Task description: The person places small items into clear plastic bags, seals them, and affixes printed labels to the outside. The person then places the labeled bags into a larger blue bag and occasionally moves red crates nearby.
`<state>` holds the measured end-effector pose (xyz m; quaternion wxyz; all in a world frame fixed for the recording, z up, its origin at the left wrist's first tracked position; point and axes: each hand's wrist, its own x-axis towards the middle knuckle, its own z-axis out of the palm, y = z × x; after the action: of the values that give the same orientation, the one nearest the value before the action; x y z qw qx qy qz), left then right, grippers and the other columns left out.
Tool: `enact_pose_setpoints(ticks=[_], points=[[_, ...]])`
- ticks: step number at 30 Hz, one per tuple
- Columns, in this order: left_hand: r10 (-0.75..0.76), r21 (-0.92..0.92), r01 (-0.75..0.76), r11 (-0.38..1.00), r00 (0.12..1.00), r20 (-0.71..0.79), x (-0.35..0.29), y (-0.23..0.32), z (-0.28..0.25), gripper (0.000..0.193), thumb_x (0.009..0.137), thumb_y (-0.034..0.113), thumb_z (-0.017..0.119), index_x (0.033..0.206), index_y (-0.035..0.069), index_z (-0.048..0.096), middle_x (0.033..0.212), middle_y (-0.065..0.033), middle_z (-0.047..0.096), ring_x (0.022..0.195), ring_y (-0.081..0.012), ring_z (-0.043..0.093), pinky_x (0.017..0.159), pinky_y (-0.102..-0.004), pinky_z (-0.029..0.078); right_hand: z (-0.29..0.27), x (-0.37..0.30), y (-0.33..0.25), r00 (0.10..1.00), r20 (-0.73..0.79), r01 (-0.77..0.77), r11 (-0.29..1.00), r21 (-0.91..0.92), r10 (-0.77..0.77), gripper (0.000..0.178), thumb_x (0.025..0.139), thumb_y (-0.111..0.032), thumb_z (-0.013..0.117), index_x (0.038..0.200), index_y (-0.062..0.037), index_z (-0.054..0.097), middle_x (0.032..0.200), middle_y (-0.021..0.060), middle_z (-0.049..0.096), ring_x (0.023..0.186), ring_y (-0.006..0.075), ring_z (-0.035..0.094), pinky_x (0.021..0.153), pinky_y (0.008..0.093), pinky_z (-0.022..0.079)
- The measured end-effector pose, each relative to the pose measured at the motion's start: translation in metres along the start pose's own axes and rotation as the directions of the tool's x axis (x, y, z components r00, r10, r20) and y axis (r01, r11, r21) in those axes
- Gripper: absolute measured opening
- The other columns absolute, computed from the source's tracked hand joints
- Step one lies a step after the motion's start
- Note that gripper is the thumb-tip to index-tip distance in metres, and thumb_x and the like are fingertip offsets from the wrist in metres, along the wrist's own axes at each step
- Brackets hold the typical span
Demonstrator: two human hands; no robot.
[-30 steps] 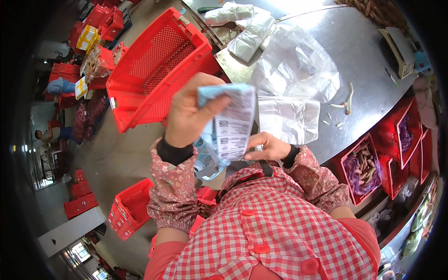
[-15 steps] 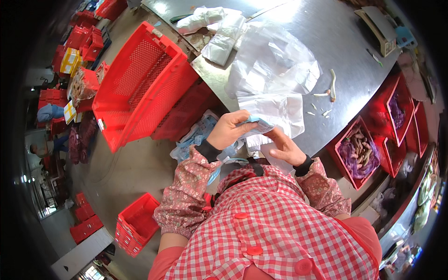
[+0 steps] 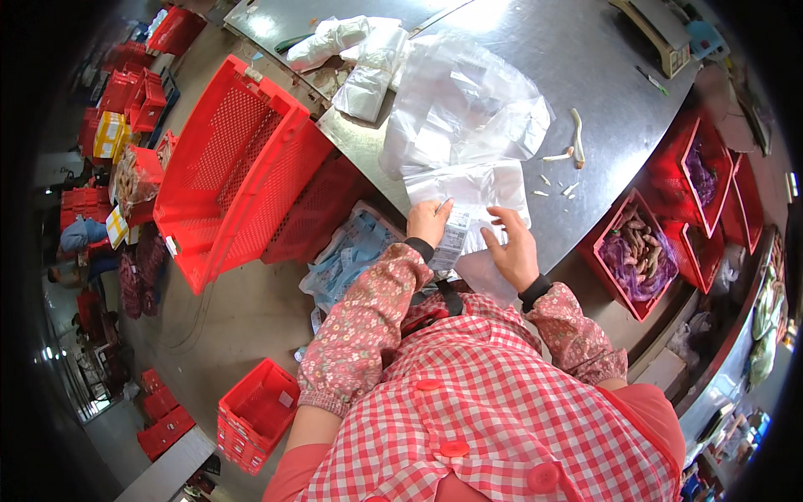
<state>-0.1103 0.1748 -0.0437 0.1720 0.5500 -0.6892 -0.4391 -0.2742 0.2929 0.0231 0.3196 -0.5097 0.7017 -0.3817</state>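
Note:
At the near edge of the metal table, my left hand pinches a strip of printed labels between thumb and fingers. The strip hangs down toward my apron. Just right of it is my right hand, its thumb and forefinger spread apart and nothing visible between them. Both hands are over the near end of a flat stack of clear plastic bags. Beyond the stack, a crumpled heap of clear plastic bags spreads over the table.
Rolled plastic bags lie at the table's far left. Root scraps lie right of the heap. A large red crate stands left, above blue-and-white label waste. Red crates with roots in purple netting stand right. Smaller red crates sit low left.
My left hand has turned and moved away from me, so the labels' printed face now shows. My right hand has parted from the strip, its fingers now spread. The view has shifted slightly.

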Motion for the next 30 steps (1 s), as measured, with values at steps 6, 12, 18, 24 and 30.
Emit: enact_pose_setpoints(ticks=[6, 12, 18, 24, 30], points=[[-0.006, 0.017, 0.007, 1.000, 0.999, -0.044, 0.005, -0.022, 0.026, 0.038, 0.098, 0.032, 0.060, 0.086, -0.005, 0.064, 0.069, -0.0177, 0.062, 0.060, -0.0255, 0.056, 0.062, -0.0387, 0.046, 0.017, 0.010, 0.012, 0.978, 0.061, 0.206, 0.959, -0.196, -0.198, 0.046, 0.092, -0.018, 0.065, 0.133, 0.0008, 0.053, 0.133, 0.0202, 0.058, 0.117, 0.0403, 0.056, 0.100, 0.0454, 0.045], [-0.018, -0.364, 0.023, 0.931, 1.000, 0.018, -0.011, -0.008, 0.011, 0.029, 0.101, 0.023, 0.061, 0.089, -0.003, 0.065, 0.073, 0.0011, 0.062, 0.066, -0.0062, 0.049, 0.062, -0.0283, 0.043, 0.026, 0.012, 0.028, 0.973, 0.151, -0.215, 0.926, 0.309, 0.175, 0.036, 0.091, -0.021, 0.072, 0.117, 0.0016, 0.061, 0.104, 0.0135, 0.068, 0.090, 0.0217, 0.066, 0.078, 0.0339, 0.052], [-0.131, -0.514, 0.191, 0.836, 0.980, 0.151, -0.014, 0.000, 0.009, 0.029, 0.099, 0.024, 0.064, 0.089, -0.003, 0.066, 0.073, 0.0004, 0.064, 0.068, -0.0053, 0.053, 0.063, -0.0267, 0.045, 0.030, 0.017, 0.041, 0.885, 0.328, -0.464, 0.690, 0.556, 0.330, 0.025, 0.092, -0.022, 0.074, 0.082, 0.0000, 0.066, 0.076, 0.0002, 0.066, 0.069, 0.0074, 0.059, 0.064, 0.0227, 0.047], [-0.031, -0.269, 0.049, 0.962, 0.997, 0.070, -0.007, -0.010, 0.020, 0.028, 0.095, 0.024, 0.069, 0.086, -0.003, 0.068, 0.069, -0.0065, 0.067, 0.062, -0.0108, 0.057, 0.061, -0.0322, 0.047, 0.012, 0.019, 0.040, 0.980, 0.058, -0.192, 0.981, 0.040, 0.189, 0.022, 0.088, -0.019, 0.074, 0.100, -0.0014, 0.067, 0.089, 0.0113, 0.072, 0.078, 0.0225, 0.068, 0.072, 0.0341, 0.053], [-0.046, -0.004, 0.045, 0.999, 0.996, -0.072, 0.001, -0.021, 0.030, 0.041, 0.095, 0.033, 0.063, 0.079, -0.005, 0.064, 0.064, -0.0196, 0.060, 0.057, -0.0290, 0.055, 0.059, -0.0417, 0.044, 0.017, 0.009, 0.046, 0.882, 0.426, 0.411, 0.767, -0.493, -0.199, 0.054, 0.097, -0.028, 0.058, 0.147, -0.0133, 0.045, 0.157, 0.0075, 0.039, 0.145, 0.0263, 0.035, 0.117, 0.0481, 0.027]])
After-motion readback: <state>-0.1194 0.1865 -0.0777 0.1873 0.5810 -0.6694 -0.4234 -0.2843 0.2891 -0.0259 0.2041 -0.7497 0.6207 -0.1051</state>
